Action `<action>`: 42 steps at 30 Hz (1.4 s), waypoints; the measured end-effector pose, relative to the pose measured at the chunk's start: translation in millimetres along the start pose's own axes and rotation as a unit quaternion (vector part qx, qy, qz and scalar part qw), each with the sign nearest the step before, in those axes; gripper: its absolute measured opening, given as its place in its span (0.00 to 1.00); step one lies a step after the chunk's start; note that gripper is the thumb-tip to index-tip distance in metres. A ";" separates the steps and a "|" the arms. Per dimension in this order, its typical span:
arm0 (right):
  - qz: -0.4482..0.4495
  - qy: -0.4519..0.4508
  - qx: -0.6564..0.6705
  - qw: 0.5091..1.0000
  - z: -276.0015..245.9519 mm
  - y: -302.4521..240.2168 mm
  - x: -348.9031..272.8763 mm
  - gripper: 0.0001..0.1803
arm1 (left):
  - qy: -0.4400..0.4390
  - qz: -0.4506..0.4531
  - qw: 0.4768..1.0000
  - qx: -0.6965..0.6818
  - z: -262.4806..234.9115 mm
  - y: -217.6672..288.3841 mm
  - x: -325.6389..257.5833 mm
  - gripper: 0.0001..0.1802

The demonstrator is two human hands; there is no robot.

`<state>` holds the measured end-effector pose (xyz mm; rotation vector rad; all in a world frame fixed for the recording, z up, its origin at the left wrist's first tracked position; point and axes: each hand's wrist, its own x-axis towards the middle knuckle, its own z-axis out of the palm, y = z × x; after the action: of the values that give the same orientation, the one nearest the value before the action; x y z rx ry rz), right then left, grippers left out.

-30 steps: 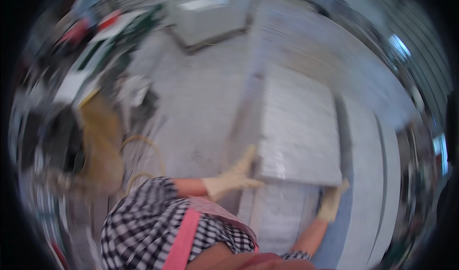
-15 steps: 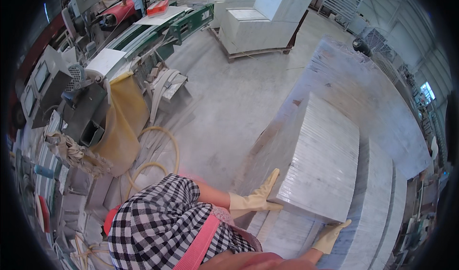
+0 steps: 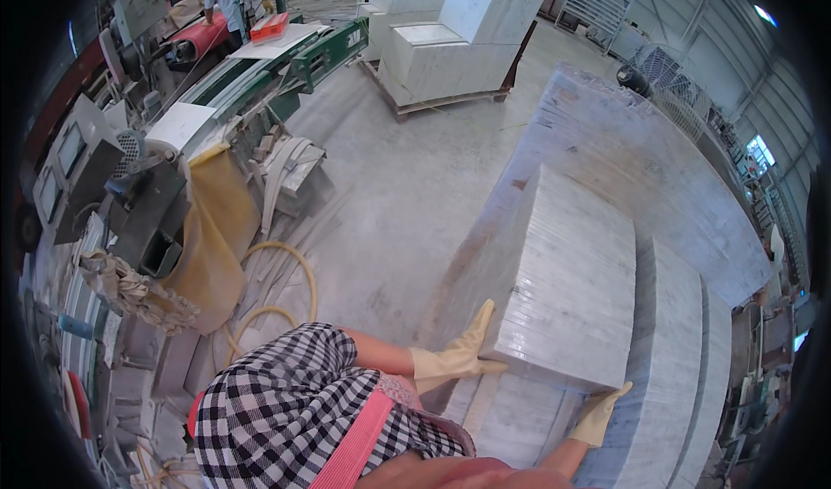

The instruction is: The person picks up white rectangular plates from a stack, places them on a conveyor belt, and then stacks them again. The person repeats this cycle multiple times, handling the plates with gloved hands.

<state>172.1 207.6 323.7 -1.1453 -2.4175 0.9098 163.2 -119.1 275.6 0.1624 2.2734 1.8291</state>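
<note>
slabs (image 3: 567, 281) between left hand (image 3: 454, 361) and right hand (image 3: 597, 418)

grey-white slabs (image 3: 576, 281), cream gloves (image 3: 441, 366), black-white checked sleeve (image 3: 277, 402)

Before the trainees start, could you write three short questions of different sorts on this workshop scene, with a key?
1. True or false: the left hand and the right hand are both bare.
2. At the slab stack, the left hand is by which near corner? A) the left; B) the right.
3. Fill the gap: across the floor, large white blocks stand on a low ____.

Key: 1. False, both are gloved. 2. A. 3. Pallet.
</note>
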 end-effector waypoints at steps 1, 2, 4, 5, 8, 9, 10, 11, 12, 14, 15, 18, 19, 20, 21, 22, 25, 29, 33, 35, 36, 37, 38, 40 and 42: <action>-0.020 0.018 0.014 1.000 4.6 3.7 1.7 0.34 | 0.002 0.012 1.000 -0.004 -0.5 -2.3 0.9 0.74; -0.040 0.036 0.027 0.998 9.0 7.5 6.0 0.33 | 0.006 0.026 0.999 0.022 -1.5 -5.7 3.4 0.74; -0.115 0.027 0.068 0.991 16.8 15.9 12.4 0.33 | 0.018 0.061 0.996 0.070 -5.4 -12.6 10.6 0.74; -0.097 0.056 0.069 0.991 20.1 19.5 14.9 0.33 | 0.008 0.077 0.991 0.108 -7.7 -16.3 12.4 0.74; -0.071 0.026 0.062 0.995 26.4 29.0 23.0 0.35 | 0.007 0.157 0.971 0.179 -15.0 -31.9 21.8 0.73; -0.087 0.024 0.091 0.992 28.8 31.0 24.8 0.38 | 0.019 0.195 0.963 0.187 -16.1 -37.0 25.4 0.73; -0.090 0.037 0.130 0.987 30.1 30.4 24.1 0.40 | 0.016 0.204 0.958 0.202 -16.9 -41.3 24.8 0.72; -0.119 0.035 0.087 0.989 32.1 31.0 24.4 0.42 | 0.031 0.222 0.953 0.202 -15.8 -45.3 27.8 0.71; -0.136 0.053 0.054 0.988 33.7 29.0 21.8 0.43 | 0.030 0.218 0.953 0.206 -14.9 -48.3 26.0 0.71; -0.116 0.034 0.097 0.988 37.4 25.7 17.5 0.44 | 0.039 0.206 0.955 0.210 -11.2 -51.9 25.0 0.69; -0.077 -0.003 0.170 0.982 39.0 24.1 14.6 0.45 | 0.046 0.197 0.957 0.209 -9.5 -52.0 23.5 0.68; -0.048 -0.032 0.244 0.968 41.9 18.6 11.0 0.45 | 0.027 0.140 0.968 0.205 -8.2 -45.0 21.1 0.65; -0.064 -0.025 0.250 0.966 41.9 17.9 9.9 0.46 | 0.015 0.126 0.973 0.192 -9.4 -41.4 19.4 0.64; -0.057 -0.020 0.235 0.970 42.5 17.6 11.5 0.46 | -0.004 0.106 0.974 0.199 -10.9 -37.7 19.8 0.64; -0.060 -0.013 0.227 0.972 42.4 17.6 12.0 0.46 | -0.021 0.096 0.975 0.197 -13.1 -34.1 19.2 0.63; -0.068 -0.005 0.227 0.972 42.4 17.7 13.5 0.46 | -0.020 0.096 0.977 0.188 -14.9 -30.6 19.1 0.63; -0.071 0.002 0.167 0.983 42.1 16.6 14.5 0.45 | -0.040 0.076 0.975 0.204 -19.1 -24.4 18.5 0.62; -0.068 0.006 0.120 0.990 37.3 6.9 3.7 0.44 | -0.034 0.084 0.975 0.205 -19.4 -26.6 16.7 0.63; -0.110 0.040 0.042 0.992 30.5 -5.0 -8.8 0.42 | -0.027 0.087 0.973 0.213 -19.0 -33.0 15.9 0.62; -0.050 0.016 0.105 0.993 29.6 -7.3 -7.8 0.42 | -0.027 0.088 0.972 0.215 -19.1 -34.0 17.0 0.62; -0.039 -0.005 0.130 0.991 29.4 -7.0 -6.0 0.43 | -0.029 0.082 0.973 0.214 -19.4 -33.4 17.1 0.62; -0.033 -0.015 0.160 0.986 31.3 -5.9 -2.0 0.43 | -0.029 0.069 0.971 0.225 -19.3 -32.4 18.3 0.62; -0.022 -0.027 0.192 0.981 31.6 -3.6 0.0 0.44 | -0.028 0.079 0.972 0.221 -19.8 -30.6 17.3 0.62; -0.023 -0.052 0.251 0.966 34.6 1.8 7.1 0.45 | -0.010 0.095 0.970 0.222 -20.4 -26.5 17.8 0.62; -0.021 -0.059 0.248 0.967 37.7 7.1 12.8 0.43 | -0.037 0.061 0.972 0.224 -21.5 -23.2 18.7 0.62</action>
<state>148.5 205.4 291.0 -0.8663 -2.1028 1.4958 141.1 -140.5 255.5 0.4417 2.6357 1.3008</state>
